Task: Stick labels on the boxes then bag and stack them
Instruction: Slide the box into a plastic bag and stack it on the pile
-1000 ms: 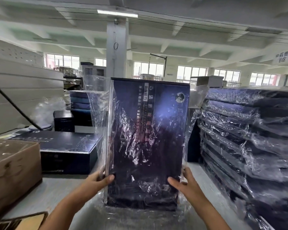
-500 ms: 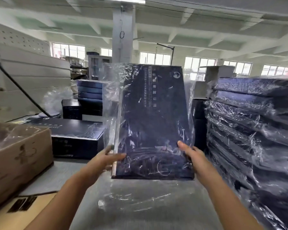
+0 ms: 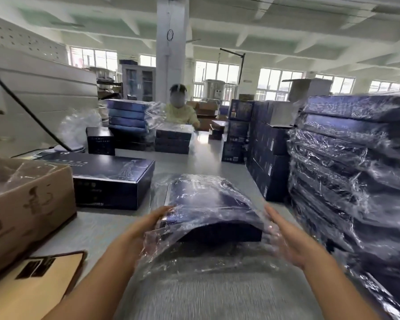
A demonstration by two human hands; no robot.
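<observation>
1. Lying flat btwn both hands: a dark blue box [image 3: 206, 202], which is sitting inside a clear plastic bag [image 3: 194, 257] w/ its long side pointing away from the person. It is hanging low at the grey table [image 3: 97, 225]; can't tell if it's touching the top.
2. Loose film at the bag's mouth is trailing toward the person, crumpled, past the box's near end.
3. Left hand [image 3: 148, 225] is laying its fingers over the near-left corner of the box, through the film. Thumb is hidden, so can't tell if it's actually clamping.
4. Right hand [image 3: 284, 234] is staying flat, fingers straight, palm facing the box's right side, partly behind the film and gripping nothing.
5. A tall stack of bagged boxes [image 3: 356, 169] is standing at the right edge, just beside the right hand.
6. An unbagged box [image 3: 111, 179] is lying on the table to the left, apart from the held one, w/ a brown carton [image 3: 26, 204] nearer left.
7. Another person [image 3: 180, 112] in a pale yellow top is sitting at the far end, behind more blue box piles.
</observation>
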